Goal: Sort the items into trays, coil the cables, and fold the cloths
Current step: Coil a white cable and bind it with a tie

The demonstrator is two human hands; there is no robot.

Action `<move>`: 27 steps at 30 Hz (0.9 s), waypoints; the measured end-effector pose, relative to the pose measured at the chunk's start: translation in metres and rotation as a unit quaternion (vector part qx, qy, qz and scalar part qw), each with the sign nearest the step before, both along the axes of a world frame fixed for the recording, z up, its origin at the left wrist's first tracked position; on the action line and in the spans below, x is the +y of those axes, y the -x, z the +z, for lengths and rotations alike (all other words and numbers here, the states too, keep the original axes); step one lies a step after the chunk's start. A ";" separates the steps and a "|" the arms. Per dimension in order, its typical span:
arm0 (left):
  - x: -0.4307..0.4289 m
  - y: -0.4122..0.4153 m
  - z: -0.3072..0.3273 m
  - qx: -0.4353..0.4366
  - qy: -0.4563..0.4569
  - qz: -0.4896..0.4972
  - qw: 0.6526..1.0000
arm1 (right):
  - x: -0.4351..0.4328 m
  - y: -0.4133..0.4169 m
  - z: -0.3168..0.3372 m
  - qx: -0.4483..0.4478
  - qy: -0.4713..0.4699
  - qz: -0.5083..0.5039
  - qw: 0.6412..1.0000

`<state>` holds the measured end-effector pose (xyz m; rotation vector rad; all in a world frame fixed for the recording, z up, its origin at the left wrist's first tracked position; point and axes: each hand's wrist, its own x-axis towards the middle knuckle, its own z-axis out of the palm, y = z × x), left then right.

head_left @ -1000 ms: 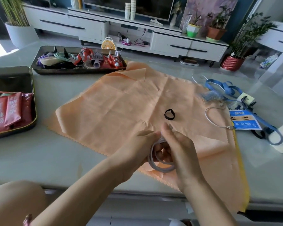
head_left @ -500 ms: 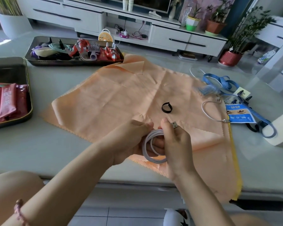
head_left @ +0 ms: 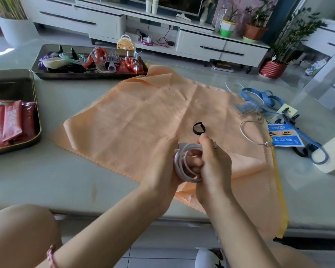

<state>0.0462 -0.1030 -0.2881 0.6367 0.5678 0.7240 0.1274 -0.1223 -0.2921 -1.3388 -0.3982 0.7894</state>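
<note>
"How much of the coiled cable (head_left: 179, 161) shows?"

"Its left arc and lower loops. The right grip (head_left: 214, 167) covers the rest, and I cannot tell whose fingers pass through the coil, its own or those of the left grip (head_left: 162, 171)."

"The tray of red packets (head_left: 37, 115)?"

"Cut off at the left edge."

"The blue card (head_left: 286, 139)?"

"Print too small to read. The yellow cloth (head_left: 278, 190) lies mostly hidden under the orange cloth (head_left: 143, 122) on the bench (head_left: 46, 182)."
</note>
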 end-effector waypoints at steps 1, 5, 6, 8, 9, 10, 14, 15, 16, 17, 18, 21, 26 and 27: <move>-0.003 -0.001 0.000 -0.007 0.019 0.024 0.999 | 0.001 0.001 -0.002 -0.012 0.004 -0.003 1.000; -0.001 -0.003 -0.001 0.051 0.019 0.101 0.993 | 0.003 0.006 -0.003 -0.110 0.024 0.016 0.994; 0.001 -0.003 0.000 0.053 0.020 0.111 0.992 | 0.003 0.006 -0.003 -0.130 0.029 0.027 0.991; 0.003 -0.002 0.005 0.066 0.012 0.130 0.989 | 0.001 0.007 -0.002 -0.155 0.028 0.042 0.987; 0.003 -0.002 0.005 0.088 -0.010 0.142 0.986 | 0.000 0.009 -0.002 -0.166 0.023 0.047 0.985; 0.002 -0.002 0.003 0.122 -0.048 0.161 0.978 | -0.002 0.010 -0.005 -0.166 0.017 0.053 0.985; -0.006 -0.005 -0.005 0.226 -0.175 0.238 0.928 | -0.009 0.019 -0.010 -0.080 0.004 0.062 0.995; -0.008 -0.006 -0.006 0.235 -0.180 0.253 0.921 | -0.009 0.019 -0.012 -0.084 -0.002 0.054 0.995; -0.008 -0.006 -0.006 0.243 -0.180 0.268 0.915 | -0.010 0.020 -0.013 -0.088 -0.013 0.045 0.995; -0.008 -0.006 -0.005 0.253 -0.177 0.275 0.911 | -0.010 0.021 -0.014 -0.089 -0.026 0.040 0.995; -0.008 -0.006 -0.004 0.260 -0.170 0.273 0.911 | -0.010 0.022 -0.013 -0.085 -0.038 0.043 0.995; -0.005 -0.002 -0.003 0.210 -0.099 0.215 0.949 | -0.008 0.021 -0.014 -0.101 -0.047 0.060 0.992; 0.009 0.009 0.002 0.125 0.032 0.045 0.991 | -0.001 0.010 -0.016 -0.153 -0.017 0.037 0.987; 0.013 0.013 0.001 0.119 0.030 0.011 0.992 | -0.001 0.008 -0.016 -0.155 -0.016 0.032 0.987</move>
